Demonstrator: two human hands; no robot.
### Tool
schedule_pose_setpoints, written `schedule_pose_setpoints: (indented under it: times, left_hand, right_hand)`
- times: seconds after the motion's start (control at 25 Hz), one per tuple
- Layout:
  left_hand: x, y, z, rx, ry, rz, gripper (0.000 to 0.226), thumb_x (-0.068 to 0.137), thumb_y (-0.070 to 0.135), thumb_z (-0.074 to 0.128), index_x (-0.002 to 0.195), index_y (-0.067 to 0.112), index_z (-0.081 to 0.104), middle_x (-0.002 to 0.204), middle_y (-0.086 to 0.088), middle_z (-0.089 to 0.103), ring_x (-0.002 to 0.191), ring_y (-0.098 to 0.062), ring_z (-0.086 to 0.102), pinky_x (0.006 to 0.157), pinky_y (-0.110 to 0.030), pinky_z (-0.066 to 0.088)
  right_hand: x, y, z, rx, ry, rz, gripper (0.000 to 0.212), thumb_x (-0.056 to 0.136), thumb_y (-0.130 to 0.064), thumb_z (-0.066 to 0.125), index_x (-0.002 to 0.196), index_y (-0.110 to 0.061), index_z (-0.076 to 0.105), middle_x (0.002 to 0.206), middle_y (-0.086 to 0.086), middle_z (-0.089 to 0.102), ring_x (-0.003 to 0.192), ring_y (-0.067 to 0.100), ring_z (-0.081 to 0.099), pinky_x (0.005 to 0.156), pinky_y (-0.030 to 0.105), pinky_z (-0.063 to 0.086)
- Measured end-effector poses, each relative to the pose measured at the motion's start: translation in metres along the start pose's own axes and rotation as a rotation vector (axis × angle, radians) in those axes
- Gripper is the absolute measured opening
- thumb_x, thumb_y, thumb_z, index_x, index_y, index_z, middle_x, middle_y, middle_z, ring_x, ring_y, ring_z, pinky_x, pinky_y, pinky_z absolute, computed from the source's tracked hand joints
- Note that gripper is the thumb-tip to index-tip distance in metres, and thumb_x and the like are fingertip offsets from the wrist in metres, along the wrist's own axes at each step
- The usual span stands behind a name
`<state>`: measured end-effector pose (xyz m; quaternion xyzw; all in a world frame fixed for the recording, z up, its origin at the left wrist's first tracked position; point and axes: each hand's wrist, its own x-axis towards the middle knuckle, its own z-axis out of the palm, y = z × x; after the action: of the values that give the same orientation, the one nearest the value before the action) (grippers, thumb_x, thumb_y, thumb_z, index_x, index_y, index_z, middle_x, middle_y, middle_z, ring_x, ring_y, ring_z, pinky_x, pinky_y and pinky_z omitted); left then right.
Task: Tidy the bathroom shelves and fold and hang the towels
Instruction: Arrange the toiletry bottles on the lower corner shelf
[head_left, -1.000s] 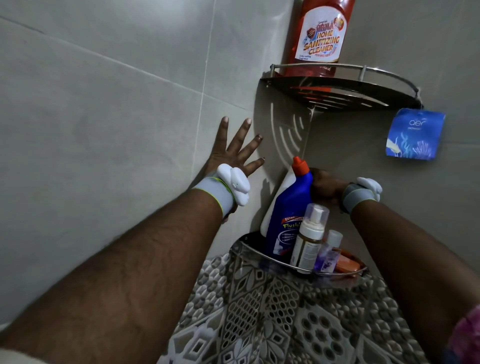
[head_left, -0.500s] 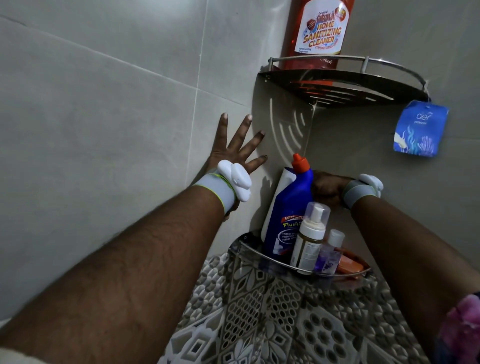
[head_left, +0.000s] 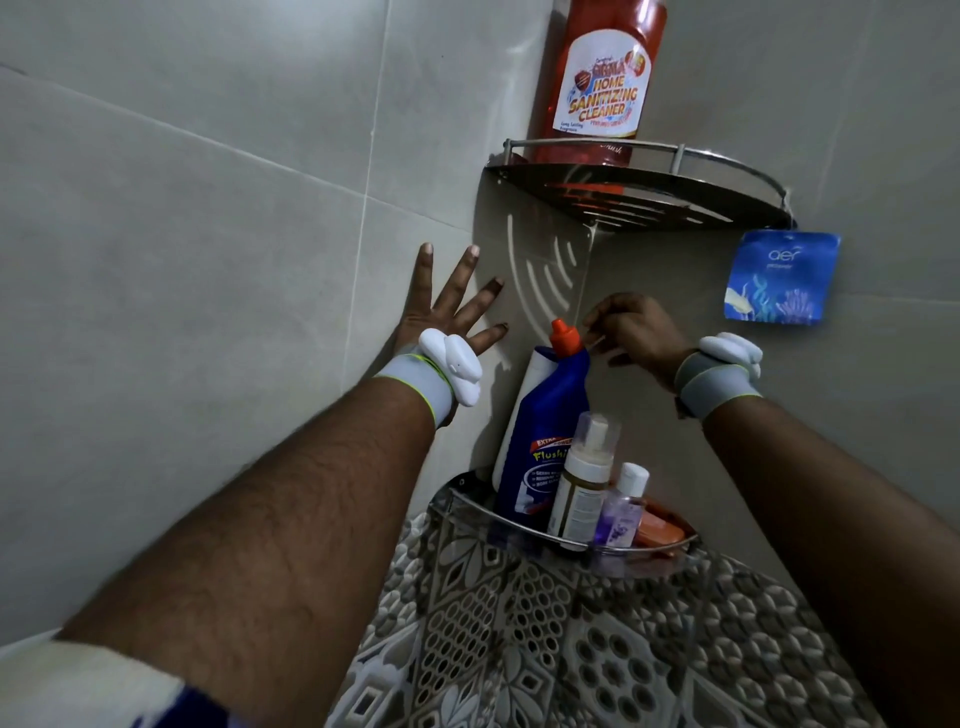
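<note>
My left hand (head_left: 441, 317) lies flat on the wall (head_left: 208, 260), fingers spread. My right hand (head_left: 631, 330) curls beside the cap (head_left: 562, 334) of the blue bottle (head_left: 545, 415); I can't tell whether it grips. The bottle stands on the lower shelf (head_left: 519, 527).

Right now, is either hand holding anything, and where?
Left hand holds nothing, flat on the wall. Right hand curls beside the orange cap of the blue bottle; a hold cannot be told.

The top edge cuts off the tall red cleaner bottle (head_left: 602, 78). The white pump bottle (head_left: 582, 483) hides half the label of the blue toilet-cleaner bottle (head_left: 540, 410). A flat orange object (head_left: 661, 531) lies mostly hidden behind the small purple bottle (head_left: 621, 512).
</note>
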<state>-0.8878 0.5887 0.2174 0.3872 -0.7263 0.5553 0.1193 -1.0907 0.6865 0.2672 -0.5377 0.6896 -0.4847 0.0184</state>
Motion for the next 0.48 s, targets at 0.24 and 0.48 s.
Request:
schedule_pose_setpoints:
  times: [0.24,0.48]
  left_hand:
    - [0.001,-0.001,0.001,-0.006,0.013,-0.018,0.084,0.084,0.058,0.037,0.15,0.038,-0.009,0.157,-0.013,-0.024,0.133,-0.056,-0.029,0.086,-0.083,-0.021]
    - [0.0,-0.001,0.0,0.008,0.021,-0.009,0.08,0.086,0.059,0.032,0.151,0.036,-0.009,0.157,-0.014,-0.023,0.134,-0.056,-0.028,0.086,-0.083,-0.021]
  right_hand:
    - [-0.027,-0.008,0.006,-0.251,-0.352,0.226,0.042,0.088,-0.041,0.062,0.12,-0.018,0.049,0.111,0.008,0.061,0.097,0.024,0.063,0.079,0.038,0.053]
    - [-0.033,-0.009,0.017,-0.279,-0.231,0.124,0.042,0.093,-0.033,0.057,0.13,-0.016,0.045,0.119,0.012,0.059,0.09,0.024,0.065,0.077,0.045,0.058]
